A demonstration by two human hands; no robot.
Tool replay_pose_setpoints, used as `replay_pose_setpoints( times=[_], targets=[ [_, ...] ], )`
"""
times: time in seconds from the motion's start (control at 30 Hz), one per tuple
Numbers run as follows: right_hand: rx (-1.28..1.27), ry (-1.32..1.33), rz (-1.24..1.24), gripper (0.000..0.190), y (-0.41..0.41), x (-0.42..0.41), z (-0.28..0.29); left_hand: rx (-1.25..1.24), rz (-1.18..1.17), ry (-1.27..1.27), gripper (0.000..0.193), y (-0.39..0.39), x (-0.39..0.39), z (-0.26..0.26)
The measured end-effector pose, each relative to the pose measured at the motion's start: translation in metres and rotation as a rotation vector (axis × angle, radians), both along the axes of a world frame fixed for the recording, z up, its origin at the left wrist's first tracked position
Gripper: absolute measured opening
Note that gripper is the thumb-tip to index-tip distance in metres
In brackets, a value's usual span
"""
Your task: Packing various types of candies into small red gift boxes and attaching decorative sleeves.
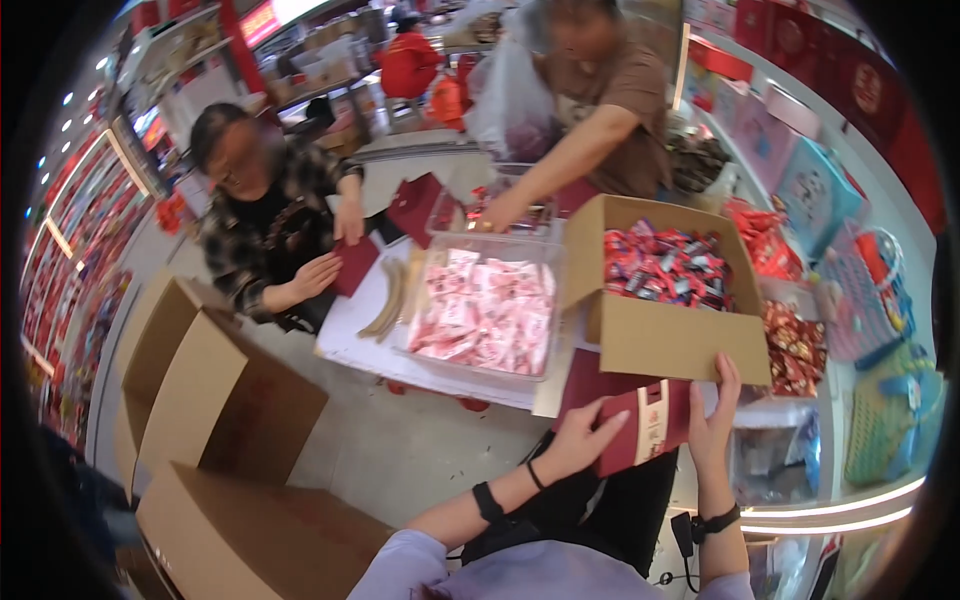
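Note:
A dark red gift box [619, 454] with a cream paper band [651, 424] is held over my lap. The band bears writing. My left hand [589, 441] grips the box's left side, with the thumb across its face. At the opposite edge my right hand [716, 420] holds the box, its fingers pointing up in front of a cardboard carton's flap [675, 337]. More dark red card packaging [586, 382] lies on the table just behind the box, partly covered. The carton [585, 255] contains wrapped sweets [667, 262] in red and purple.
A clear plastic bin [416, 300] of pink sachets [480, 315] stands mid-table [360, 337]. Across from me, one person [262, 217] handles dark red packaging [356, 266]; another [600, 112] reaches into a clear tub. Large open cartons [217, 390] fill the left floor. Shelves [814, 450] line my right.

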State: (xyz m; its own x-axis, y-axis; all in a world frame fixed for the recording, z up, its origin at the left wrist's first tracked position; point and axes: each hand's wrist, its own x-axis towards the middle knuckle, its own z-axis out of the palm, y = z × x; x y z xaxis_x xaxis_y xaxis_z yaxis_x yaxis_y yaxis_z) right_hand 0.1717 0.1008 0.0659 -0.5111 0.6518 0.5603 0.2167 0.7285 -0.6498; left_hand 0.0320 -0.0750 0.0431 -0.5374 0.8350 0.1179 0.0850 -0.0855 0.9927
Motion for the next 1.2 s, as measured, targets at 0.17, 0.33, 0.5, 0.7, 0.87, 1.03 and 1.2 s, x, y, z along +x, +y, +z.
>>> replay_pose_setpoints(
  times=[0.17,0.33,0.5,0.7,0.87,1.03,1.2],
  targets=[
    [-0.035,0.039,-0.124,0.044,0.02,0.011,0.011,0.069,-0.077,0.021,0.035,0.02,-0.017,-0.006],
    [-0.01,0.001,0.003,0.02,0.007,0.021,0.028,0.035,-0.232,-0.004,0.028,0.013,-0.027,0.028],
    [-0.187,-0.114,0.176,0.026,0.006,0.027,0.015,-0.005,-0.211,0.085,0.024,-0.002,-0.042,0.043],
    [-0.558,0.18,0.165,0.043,0.015,0.021,-0.005,0.005,-0.206,-0.092,0.027,0.032,-0.039,0.042],
    [-0.431,-0.014,0.176,0.046,0.049,0.01,-0.03,0.103,-0.031,0.305,0.034,0.067,-0.055,0.006],
    [-0.133,-0.152,0.19,0.044,0.036,-0.001,-0.014,0.039,0.028,0.515,0.029,0.066,-0.05,-0.007],
    [0.123,-0.233,0.183,0.006,0.04,-0.012,-0.012,0.056,0.028,0.953,0.006,0.077,-0.05,-0.001]
  ],
)
